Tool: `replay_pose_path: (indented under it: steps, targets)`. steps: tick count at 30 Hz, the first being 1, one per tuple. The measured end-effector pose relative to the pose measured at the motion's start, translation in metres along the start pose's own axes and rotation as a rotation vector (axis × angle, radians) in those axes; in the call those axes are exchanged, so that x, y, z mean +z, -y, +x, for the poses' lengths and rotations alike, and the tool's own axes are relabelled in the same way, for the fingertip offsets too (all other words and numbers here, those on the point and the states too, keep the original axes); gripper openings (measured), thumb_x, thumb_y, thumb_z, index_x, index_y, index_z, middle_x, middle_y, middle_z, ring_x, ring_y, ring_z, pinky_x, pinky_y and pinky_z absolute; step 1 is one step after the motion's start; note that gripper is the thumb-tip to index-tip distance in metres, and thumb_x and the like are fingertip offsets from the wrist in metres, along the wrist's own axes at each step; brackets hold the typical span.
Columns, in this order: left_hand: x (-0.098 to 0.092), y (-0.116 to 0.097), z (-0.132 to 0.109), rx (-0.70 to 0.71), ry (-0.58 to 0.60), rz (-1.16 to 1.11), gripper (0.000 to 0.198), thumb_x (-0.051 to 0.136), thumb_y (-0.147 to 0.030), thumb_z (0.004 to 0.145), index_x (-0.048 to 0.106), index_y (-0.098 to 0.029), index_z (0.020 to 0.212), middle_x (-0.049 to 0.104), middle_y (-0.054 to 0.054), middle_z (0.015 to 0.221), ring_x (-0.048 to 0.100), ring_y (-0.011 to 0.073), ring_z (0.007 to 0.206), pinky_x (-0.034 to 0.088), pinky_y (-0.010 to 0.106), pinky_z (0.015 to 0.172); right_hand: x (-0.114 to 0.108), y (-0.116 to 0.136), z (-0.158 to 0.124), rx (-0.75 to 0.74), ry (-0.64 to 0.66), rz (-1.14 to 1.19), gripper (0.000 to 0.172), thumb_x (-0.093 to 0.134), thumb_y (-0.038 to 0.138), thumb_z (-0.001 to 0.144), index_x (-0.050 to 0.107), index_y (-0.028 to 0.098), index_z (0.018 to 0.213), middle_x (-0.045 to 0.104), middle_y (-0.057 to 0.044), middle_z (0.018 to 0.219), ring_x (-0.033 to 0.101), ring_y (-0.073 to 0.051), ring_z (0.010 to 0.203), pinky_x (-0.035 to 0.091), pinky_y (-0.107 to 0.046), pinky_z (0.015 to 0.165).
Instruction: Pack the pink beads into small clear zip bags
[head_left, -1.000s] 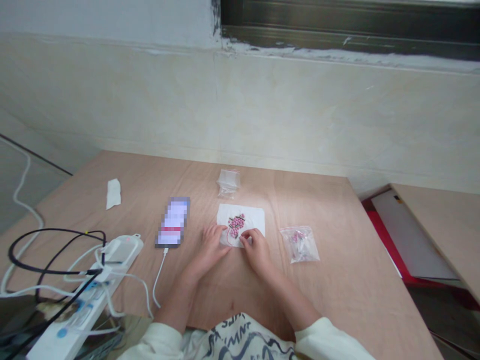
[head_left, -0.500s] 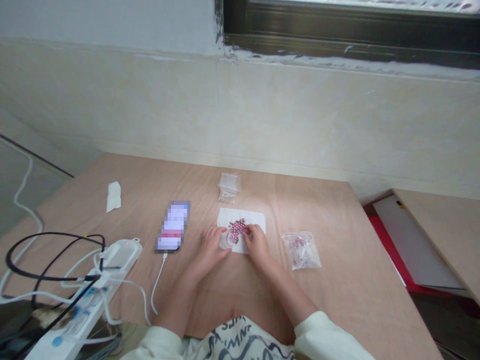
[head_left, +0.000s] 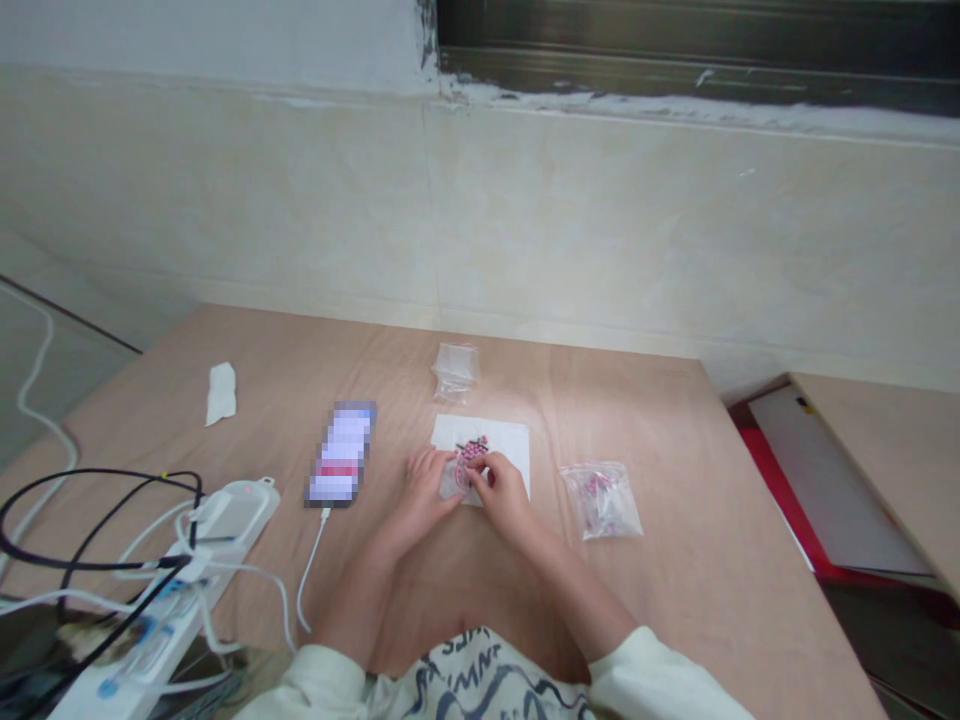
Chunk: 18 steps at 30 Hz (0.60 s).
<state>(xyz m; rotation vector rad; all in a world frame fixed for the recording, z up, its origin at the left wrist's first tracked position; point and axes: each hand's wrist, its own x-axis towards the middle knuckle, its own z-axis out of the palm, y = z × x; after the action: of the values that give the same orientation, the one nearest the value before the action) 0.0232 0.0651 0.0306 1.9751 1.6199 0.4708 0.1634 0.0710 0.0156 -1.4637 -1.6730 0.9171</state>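
Patterned sheet (head_left: 508, 441) under flat, open left hand (head_left: 424, 487); pinched in grip of right hand (head_left: 501, 491).

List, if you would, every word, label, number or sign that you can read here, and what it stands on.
Nothing here can be read for certain.
Shirt: dark brush lettering, partly hidden and distorted, unreadable.
Phone: screen blurred, unreadable.
Power strip: blue marks, too small to read.
White sheet under the left hand and right hand: a pink pattern only, no letters visible.
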Motion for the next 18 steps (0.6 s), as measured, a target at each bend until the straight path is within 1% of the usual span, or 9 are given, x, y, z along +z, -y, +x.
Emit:
replay_pose_path:
  steps: [3,7,9,11,14,18]
  targets:
    - [0.000,-0.001,-0.002,0.013,-0.010,-0.006,0.042,0.060,-0.020,0.059,0.046,-0.016,0.098,0.051,0.009,0.103,0.041,0.0260,0.106,0.026,0.042,0.092,0.003,0.000,-0.004,0.011,0.007,0.048,0.007,0.050,0.021,0.071,0.056,0.017,0.073,0.058,-0.004,0.073,0.050,-0.014,0.064,0.039,-0.026,0.059]
    - [-0.004,0.000,-0.007,0.036,-0.016,0.005,0.041,0.061,-0.022,0.060,0.046,-0.015,0.097,0.052,0.009,0.100,0.042,0.0261,0.104,0.027,0.043,0.091,-0.006,-0.009,-0.008,0.119,-0.080,0.035,0.011,0.048,0.022,0.072,0.057,0.015,0.075,0.058,-0.006,0.074,0.050,-0.015,0.065,0.039,-0.027,0.060]
    - [-0.005,0.002,-0.010,0.041,-0.015,0.006,0.040,0.060,-0.023,0.061,0.046,-0.015,0.097,0.052,0.010,0.100,0.043,0.0258,0.103,0.026,0.043,0.091,-0.011,-0.014,-0.009,0.150,-0.104,0.016,0.012,0.047,0.021,0.071,0.057,0.014,0.075,0.058,-0.006,0.073,0.050,-0.016,0.065,0.039,-0.027,0.061]
    - [-0.005,0.003,-0.013,0.039,-0.018,0.001,0.040,0.060,-0.022,0.062,0.045,-0.014,0.098,0.051,0.010,0.101,0.043,0.0255,0.103,0.025,0.044,0.092,-0.013,-0.017,-0.010,0.160,-0.107,0.002,0.012,0.047,0.021,0.071,0.057,0.014,0.074,0.058,-0.007,0.073,0.050,-0.017,0.066,0.039,-0.028,0.061]
    - [-0.004,0.005,-0.017,0.031,-0.033,-0.003,0.040,0.060,-0.022,0.061,0.045,-0.016,0.098,0.051,0.010,0.103,0.042,0.0252,0.105,0.025,0.044,0.093,-0.011,-0.020,-0.009,0.165,-0.112,-0.017,0.013,0.046,0.020,0.071,0.056,0.014,0.076,0.058,-0.007,0.075,0.051,-0.017,0.068,0.039,-0.029,0.063]
    - [-0.002,0.009,-0.019,0.022,-0.049,-0.003,0.040,0.060,-0.022,0.060,0.046,-0.017,0.098,0.051,0.009,0.104,0.041,0.0257,0.107,0.022,0.045,0.094,-0.005,-0.020,0.001,0.148,-0.141,-0.084,0.016,0.044,0.019,0.072,0.054,0.014,0.083,0.057,-0.008,0.079,0.051,-0.017,0.070,0.040,-0.029,0.065]
